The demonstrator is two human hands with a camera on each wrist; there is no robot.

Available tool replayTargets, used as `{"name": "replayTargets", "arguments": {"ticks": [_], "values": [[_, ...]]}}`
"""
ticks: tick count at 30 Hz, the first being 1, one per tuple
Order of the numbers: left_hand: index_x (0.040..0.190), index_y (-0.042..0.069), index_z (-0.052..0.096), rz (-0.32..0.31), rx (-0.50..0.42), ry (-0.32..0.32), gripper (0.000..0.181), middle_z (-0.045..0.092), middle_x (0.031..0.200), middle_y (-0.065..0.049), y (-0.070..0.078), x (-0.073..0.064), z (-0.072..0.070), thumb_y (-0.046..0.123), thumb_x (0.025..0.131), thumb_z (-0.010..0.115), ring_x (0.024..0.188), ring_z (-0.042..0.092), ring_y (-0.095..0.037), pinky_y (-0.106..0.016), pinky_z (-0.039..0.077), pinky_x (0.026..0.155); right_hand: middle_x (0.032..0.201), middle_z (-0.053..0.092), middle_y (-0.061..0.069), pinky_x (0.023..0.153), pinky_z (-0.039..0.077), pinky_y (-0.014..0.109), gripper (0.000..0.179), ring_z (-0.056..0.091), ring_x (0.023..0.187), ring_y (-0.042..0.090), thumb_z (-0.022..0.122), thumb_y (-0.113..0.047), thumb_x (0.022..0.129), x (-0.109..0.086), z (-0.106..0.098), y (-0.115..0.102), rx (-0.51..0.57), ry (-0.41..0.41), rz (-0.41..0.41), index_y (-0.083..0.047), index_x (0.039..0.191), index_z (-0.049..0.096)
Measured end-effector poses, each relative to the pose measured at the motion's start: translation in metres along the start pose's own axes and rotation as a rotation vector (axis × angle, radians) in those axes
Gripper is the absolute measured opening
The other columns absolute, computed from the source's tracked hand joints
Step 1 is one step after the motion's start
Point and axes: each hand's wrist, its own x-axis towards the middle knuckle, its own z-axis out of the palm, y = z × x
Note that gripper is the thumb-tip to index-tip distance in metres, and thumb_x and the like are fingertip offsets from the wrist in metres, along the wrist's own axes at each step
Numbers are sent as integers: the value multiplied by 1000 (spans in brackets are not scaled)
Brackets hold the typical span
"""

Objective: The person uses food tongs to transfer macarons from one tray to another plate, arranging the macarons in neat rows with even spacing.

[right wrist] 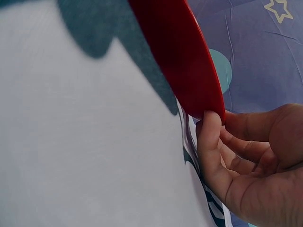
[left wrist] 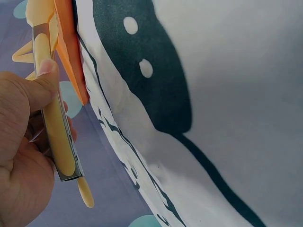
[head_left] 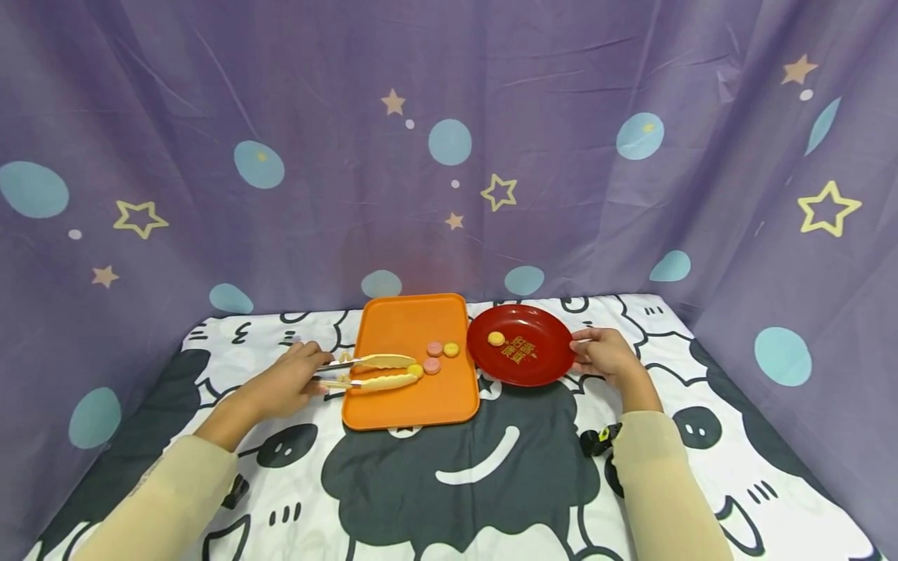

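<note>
My left hand [head_left: 298, 378] grips a pair of tongs [head_left: 382, 361] with cream-yellow tips and metal arms; in the left wrist view the thumb [left wrist: 46, 75] presses along the handle. The tips are spread around a yellow macaron [head_left: 415, 371] on the orange tray [head_left: 410, 409]; whether they touch it I cannot tell. Just right of it lie two pink macarons [head_left: 431, 365] and another yellow macaron [head_left: 451, 350]. My right hand [head_left: 605, 354] pinches the right rim of a red plate [right wrist: 201, 71] between thumb and fingers. One orange-yellow macaron [head_left: 496, 339] sits on the plate, left of its gold print.
A black-and-white cartoon cloth [head_left: 519, 506] covers the table. Behind it hangs a purple curtain [head_left: 337, 195] with stars and blue dots. The plate's left edge meets or overlaps the tray's right edge. A dark strap device [head_left: 599, 441] shows at the right wrist.
</note>
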Motion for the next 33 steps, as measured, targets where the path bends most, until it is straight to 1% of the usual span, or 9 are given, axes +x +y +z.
{"name": "replayTargets", "arguments": {"ticks": [7, 12, 18, 22, 30, 33], "values": [[125, -5, 65, -4, 13, 7, 44, 60, 109, -13, 0, 1, 1, 8, 86, 81, 92, 49, -26, -48, 44, 87, 92, 67, 5, 71, 59, 29, 38, 67, 75, 12, 53, 0, 102, -1, 0, -1, 10, -3, 8, 13, 137, 46], [126, -5, 65, -5, 21, 9, 45, 60, 109, -13, 2, 2, 0, 10, 86, 82, 91, 47, -25, -45, 44, 84, 93, 67, 6, 71, 59, 29, 38, 67, 75, 12, 53, -1, 103, -1, -1, -1, 5, 0, 14, 13, 137, 47], [125, -6, 64, 8, 21, 32, 45, 60, 107, -13, 2, 0, -5, 8, 85, 81, 89, 48, -25, -45, 43, 82, 94, 68, 6, 71, 60, 30, 38, 67, 75, 13, 53, -2, 103, -2, 0, -1, -2, 0, 13, 13, 138, 47], [126, -5, 64, 4, 6, 49, 44, 59, 108, -12, 1, 0, -8, 6, 86, 80, 91, 48, -25, -46, 43, 83, 95, 67, 8, 71, 60, 30, 39, 67, 75, 13, 53, -1, 103, 0, 1, -2, -1, -4, 1, 13, 138, 46], [126, -5, 63, -15, 4, 44, 42, 59, 107, -13, 1, 6, -13, 7, 88, 78, 94, 49, -27, -47, 42, 83, 92, 67, 5, 71, 60, 29, 38, 68, 75, 13, 51, -1, 103, 1, -2, 1, -3, 2, 1, 13, 137, 46], [126, -5, 63, -5, 2, 56, 41, 58, 106, -13, 0, 9, -15, 5, 88, 76, 92, 48, -27, -46, 41, 83, 93, 67, 5, 71, 60, 29, 37, 67, 75, 13, 52, -1, 102, 0, -2, 1, -2, 5, 4, 13, 137, 47]]}}
